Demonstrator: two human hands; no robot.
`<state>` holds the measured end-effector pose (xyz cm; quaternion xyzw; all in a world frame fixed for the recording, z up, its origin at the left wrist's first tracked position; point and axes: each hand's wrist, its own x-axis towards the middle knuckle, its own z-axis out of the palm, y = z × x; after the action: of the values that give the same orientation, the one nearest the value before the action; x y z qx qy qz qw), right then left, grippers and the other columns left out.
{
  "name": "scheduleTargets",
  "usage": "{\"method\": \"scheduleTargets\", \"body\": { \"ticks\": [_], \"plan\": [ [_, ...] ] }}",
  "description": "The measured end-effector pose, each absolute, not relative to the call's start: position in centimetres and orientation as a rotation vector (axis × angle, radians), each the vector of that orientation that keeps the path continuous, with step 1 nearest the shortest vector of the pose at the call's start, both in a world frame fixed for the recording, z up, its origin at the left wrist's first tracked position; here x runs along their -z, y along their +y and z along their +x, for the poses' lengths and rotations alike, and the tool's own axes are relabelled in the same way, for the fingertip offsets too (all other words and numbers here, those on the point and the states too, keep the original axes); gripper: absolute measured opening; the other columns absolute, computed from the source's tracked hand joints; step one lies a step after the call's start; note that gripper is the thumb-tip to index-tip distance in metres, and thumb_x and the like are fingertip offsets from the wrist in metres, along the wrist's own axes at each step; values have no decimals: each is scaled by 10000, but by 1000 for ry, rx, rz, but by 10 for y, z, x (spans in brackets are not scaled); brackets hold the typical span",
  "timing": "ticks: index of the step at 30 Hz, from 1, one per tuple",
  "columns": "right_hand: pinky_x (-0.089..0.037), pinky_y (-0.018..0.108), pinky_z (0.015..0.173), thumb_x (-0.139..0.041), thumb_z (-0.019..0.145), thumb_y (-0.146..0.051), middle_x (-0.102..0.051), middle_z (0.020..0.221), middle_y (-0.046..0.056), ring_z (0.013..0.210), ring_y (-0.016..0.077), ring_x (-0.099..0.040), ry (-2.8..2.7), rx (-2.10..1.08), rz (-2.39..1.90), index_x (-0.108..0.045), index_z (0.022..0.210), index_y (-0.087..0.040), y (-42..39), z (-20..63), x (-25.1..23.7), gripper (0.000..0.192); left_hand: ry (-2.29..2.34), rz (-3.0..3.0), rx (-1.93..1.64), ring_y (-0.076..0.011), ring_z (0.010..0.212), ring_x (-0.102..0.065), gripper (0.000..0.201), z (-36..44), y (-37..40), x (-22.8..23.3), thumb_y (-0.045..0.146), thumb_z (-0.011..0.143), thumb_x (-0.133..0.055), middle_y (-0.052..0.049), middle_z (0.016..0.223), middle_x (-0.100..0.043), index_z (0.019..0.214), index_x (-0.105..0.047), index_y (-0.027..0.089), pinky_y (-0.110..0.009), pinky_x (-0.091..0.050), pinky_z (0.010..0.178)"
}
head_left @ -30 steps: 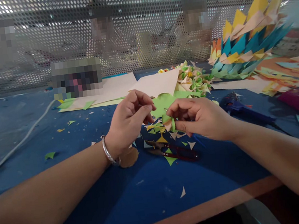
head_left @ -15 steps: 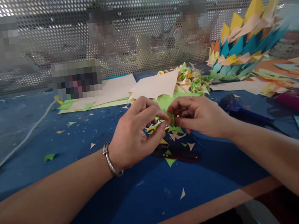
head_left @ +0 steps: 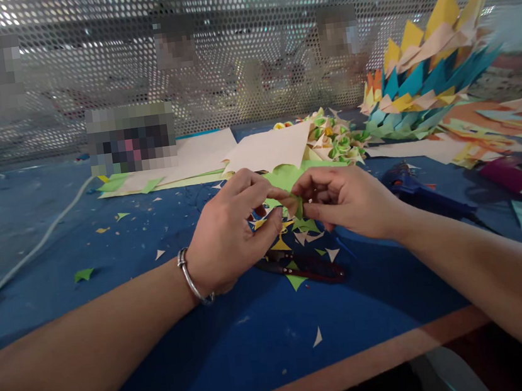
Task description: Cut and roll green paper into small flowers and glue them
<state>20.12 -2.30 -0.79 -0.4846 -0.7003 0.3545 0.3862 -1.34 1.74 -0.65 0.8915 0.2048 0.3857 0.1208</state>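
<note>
Left hand (head_left: 230, 234) and right hand (head_left: 350, 200) pinch a small folded paper (head_left: 296, 206): light, easily creased, probably best gripped by its edges.

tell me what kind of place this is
Likely a paper-craft workshop bench: a spiky folded-paper model, paper scraps strewn on the blue table, and a glue gun nearby.

**A paper-craft workshop**

The blue bench (head_left: 106, 252) is littered with paper offcuts (head_left: 83, 275). At twelve o'clock lie loose paper sheets (head_left: 199, 155) and a heap of small folded pieces (head_left: 337, 138); at two o'clock rises a spiky stack of coloured paper points (head_left: 423, 83). A perforated metal screen (head_left: 234, 53) separates other people working beyond.
</note>
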Motion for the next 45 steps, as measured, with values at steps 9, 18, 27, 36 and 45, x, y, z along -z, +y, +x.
{"method": "scheduleTargets", "body": {
  "ticks": [9, 18, 27, 36, 45],
  "plan": [
    [-426, 201, 435, -689, 835, -250, -633, 748, -8, 494, 61, -515, -1793, -886, -1205, -636, 889, -184, -24, 200, 6, 100, 618, 2632, -1234, -178, 861, -639, 196, -15, 15, 6, 127, 874, -597, -87, 1049, -651, 1031, -689, 199, -335, -580, 791],
    [-422, 204, 427, -676, 844, -273, -600, 726, -20, 476, 56, -505, -1792, -860, -1232, -622, 893, -182, -24, 200, 7, 116, 643, 2749, -1140, -167, 840, -636, 200, -15, 10, 6, 98, 897, -559, -80, 1019, -632, 1031, -690, 170, -314, -567, 765],
    [-397, 213, 433, -676, 847, -258, -587, 764, -8, 519, 64, -497, -1789, -881, -1228, -621, 895, -185, -24, 200, 9, 103, 679, 2668, -1058, -150, 788, -622, 135, -12, 11, 5, 85, 863, -577, -62, 956, -627, 937, -653, 168, -301, -539, 729],
    [-357, 221, 430, -686, 854, -275, -594, 784, 0, 504, 56, -457, -1838, -825, -1273, -640, 912, -185, -24, 202, 10, 117, 747, 2489, -968, -94, 656, -629, 37, -8, 13, 7, 142, 850, -608, -22, 876, -633, 854, -628, 174, -238, -512, 631],
    [-376, 220, 435, -709, 835, -280, -588, 753, -10, 495, 64, -486, -1815, -850, -1282, -638, 916, -185, -24, 200, 10, 144, 799, 2430, -932, -120, 693, -680, 61, -9, 14, 5, 212, 852, -651, -31, 848, -726, 884, -684, 171, -236, -494, 600]
  ]
}}
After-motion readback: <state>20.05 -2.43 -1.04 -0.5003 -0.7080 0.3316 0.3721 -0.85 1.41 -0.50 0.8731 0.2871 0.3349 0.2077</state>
